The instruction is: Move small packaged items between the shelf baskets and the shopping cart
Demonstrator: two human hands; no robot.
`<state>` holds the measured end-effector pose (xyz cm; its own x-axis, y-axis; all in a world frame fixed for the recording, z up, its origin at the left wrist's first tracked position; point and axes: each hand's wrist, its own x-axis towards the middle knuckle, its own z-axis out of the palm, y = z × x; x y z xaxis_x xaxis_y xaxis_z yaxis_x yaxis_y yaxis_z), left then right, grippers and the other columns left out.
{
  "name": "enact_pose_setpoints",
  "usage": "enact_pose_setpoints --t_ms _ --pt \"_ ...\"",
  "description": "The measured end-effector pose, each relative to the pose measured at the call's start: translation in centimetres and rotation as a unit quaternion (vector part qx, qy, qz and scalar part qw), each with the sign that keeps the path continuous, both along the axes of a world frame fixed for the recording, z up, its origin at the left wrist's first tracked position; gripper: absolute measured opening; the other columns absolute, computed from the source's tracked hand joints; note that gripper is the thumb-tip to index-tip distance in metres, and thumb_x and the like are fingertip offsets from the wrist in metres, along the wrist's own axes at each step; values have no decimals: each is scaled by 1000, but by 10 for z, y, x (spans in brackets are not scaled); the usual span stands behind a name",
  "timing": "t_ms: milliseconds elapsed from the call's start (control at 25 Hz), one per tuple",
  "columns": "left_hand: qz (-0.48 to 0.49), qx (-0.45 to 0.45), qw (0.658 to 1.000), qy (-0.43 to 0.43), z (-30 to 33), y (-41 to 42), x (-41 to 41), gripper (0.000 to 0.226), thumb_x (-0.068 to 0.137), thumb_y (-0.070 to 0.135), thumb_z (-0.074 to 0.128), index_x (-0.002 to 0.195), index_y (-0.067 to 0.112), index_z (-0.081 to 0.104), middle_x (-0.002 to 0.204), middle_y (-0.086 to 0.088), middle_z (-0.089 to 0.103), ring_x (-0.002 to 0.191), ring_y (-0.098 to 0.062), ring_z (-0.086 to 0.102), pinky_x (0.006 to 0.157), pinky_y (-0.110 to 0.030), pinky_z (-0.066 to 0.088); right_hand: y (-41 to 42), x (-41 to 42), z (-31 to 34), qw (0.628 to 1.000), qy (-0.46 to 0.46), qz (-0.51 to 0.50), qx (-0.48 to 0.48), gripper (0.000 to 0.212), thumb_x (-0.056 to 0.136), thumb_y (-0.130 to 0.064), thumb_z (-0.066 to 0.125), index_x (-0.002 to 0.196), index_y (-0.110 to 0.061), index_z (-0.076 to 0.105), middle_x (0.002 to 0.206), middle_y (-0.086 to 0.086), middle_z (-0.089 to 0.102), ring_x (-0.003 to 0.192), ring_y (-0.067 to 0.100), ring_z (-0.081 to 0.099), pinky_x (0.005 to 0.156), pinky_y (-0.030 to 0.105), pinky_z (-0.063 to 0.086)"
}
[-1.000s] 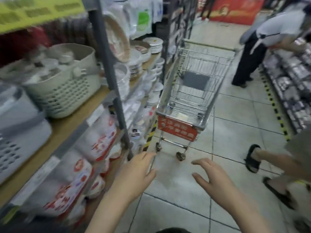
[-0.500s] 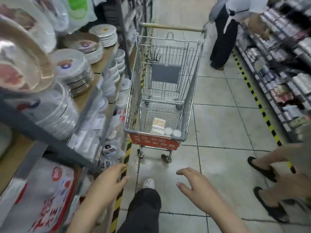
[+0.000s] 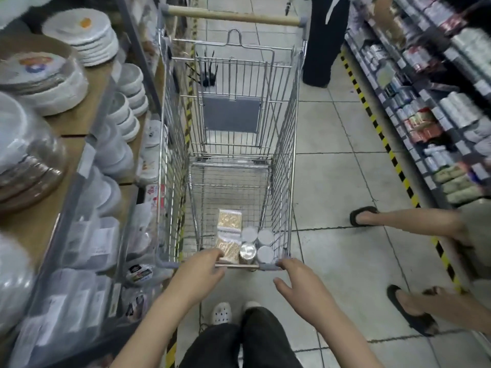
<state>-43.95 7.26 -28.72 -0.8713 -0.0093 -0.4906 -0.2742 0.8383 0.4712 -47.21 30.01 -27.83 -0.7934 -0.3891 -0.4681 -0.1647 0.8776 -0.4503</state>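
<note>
Small packets and round tins lie low centre in the shopping cart, your left hand grasping its near rim, your right hand touching the rim corner, fingers loosely spread, plates shelved upper left.

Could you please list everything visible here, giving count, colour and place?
shopping cart: one, silver wire, mid aisle
packets: two, tan, cart floor near end
round tubs: four, pale lids, right of the packets
plate stacks: several, white, left shelf
wrapped goods: many, mixed colours, right shelf
bystanders' legs: bare, sandalled, right; another in black ahead
left hand: on cart's near rim
right hand: fingertips at rim's right corner; grip unclear
</note>
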Motion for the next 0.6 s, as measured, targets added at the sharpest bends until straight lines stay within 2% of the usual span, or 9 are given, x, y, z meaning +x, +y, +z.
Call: enact_pose_setpoints --t_ms 200,400,600 --pt "-43 -9 999 -21 -62 17 -80 36 96 30 49 129 17 50 127 0 56 109 -16 56 83 -26 44 -46 -81 -59 996 -53 31 67 42 95 -24 48 136 -12 42 132 8 48 119 23 48 94 28 38" --pt "-53 -8 998 -20 -143 27 -126 38 94 19 50 131 13 48 128 -4 53 112 -18 55 94 -30 45 -67 -131 -154 980 -90 18 177 42 94 -21 49 133 -6 40 133 15 45 121 30 45 96 35 39" --pt "-137 -62 988 17 -212 41 -152 45 88 -1 48 132 7 45 134 -13 48 123 -26 45 103 -37 41 -73 -150 -215 968 -68 50 235 49 96 -32 50 135 -5 36 137 16 41 124 29 42 97 36 40"
